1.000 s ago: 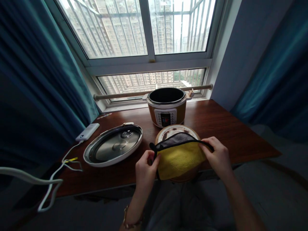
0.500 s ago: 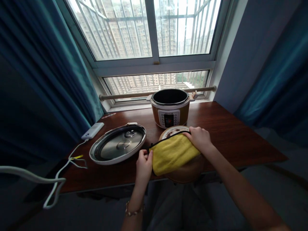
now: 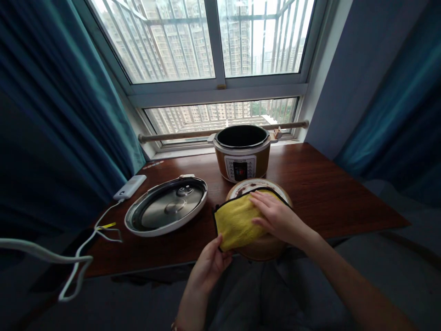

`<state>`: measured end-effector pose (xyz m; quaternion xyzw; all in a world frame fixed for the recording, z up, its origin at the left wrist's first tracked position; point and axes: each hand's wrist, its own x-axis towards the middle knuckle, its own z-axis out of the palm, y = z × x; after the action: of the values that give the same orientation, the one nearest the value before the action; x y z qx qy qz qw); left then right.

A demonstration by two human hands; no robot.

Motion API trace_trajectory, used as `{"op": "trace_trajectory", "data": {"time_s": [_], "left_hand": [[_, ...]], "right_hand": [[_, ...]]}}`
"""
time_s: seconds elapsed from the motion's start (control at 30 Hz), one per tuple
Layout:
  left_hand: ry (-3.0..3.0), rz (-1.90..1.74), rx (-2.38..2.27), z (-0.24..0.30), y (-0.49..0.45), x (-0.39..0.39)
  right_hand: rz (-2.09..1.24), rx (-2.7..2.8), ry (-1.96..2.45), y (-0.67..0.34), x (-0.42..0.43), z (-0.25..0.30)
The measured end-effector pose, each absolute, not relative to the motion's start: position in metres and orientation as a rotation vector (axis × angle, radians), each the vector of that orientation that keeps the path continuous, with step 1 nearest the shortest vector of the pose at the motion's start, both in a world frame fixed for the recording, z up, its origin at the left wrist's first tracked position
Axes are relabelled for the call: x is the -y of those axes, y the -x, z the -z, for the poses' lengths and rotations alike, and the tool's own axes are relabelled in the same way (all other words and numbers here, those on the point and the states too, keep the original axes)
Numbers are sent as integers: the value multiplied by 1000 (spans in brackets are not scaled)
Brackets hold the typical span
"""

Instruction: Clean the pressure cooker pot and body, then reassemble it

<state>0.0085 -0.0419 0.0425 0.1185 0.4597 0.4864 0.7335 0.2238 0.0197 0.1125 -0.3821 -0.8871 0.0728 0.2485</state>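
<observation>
A yellow cloth (image 3: 237,223) with black edging is draped over a round tan piece (image 3: 265,250) at the table's front edge. The far part of this piece shows a white, brown-stained face; the cloth hides much of the rest. My left hand (image 3: 210,264) pinches the cloth's near left corner between thumb and fingers. On the cloth's right part lies my right hand (image 3: 274,216), its fingers stretched out flat. Just beyond stands an electric pressure cooker (image 3: 243,158) with a dark, uncovered pot. To the left, a large lid (image 3: 165,207) rests with its metal inside facing up.
A white power strip (image 3: 130,186) lies at the table's left end, its white cable (image 3: 77,257) looping off the edge. The wooden table (image 3: 330,193) stands against the window, with a horizontal rail (image 3: 179,136) behind the cooker. Curtains hang on both sides.
My left hand has slid down from the cloth's upper left corner to its near corner. My right hand has left the upper edge and now lies flat on the cloth.
</observation>
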Motion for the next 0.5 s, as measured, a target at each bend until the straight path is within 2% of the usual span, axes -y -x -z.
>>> {"op": "trace_trajectory", "data": {"time_s": [0.13,0.33,0.5], "left_hand": [[-284,-1280,-1109,-62,-9,46],[-478,-1553,-1164,-102,-14,67],[-703,-1628,-1002,-116,-22,79]], "right_hand": [[-337,2560,760,-203,5,-118],[-360,2500,774,-170,16,-109],[-1054,1761,1028,-186,-1,-126]]}}
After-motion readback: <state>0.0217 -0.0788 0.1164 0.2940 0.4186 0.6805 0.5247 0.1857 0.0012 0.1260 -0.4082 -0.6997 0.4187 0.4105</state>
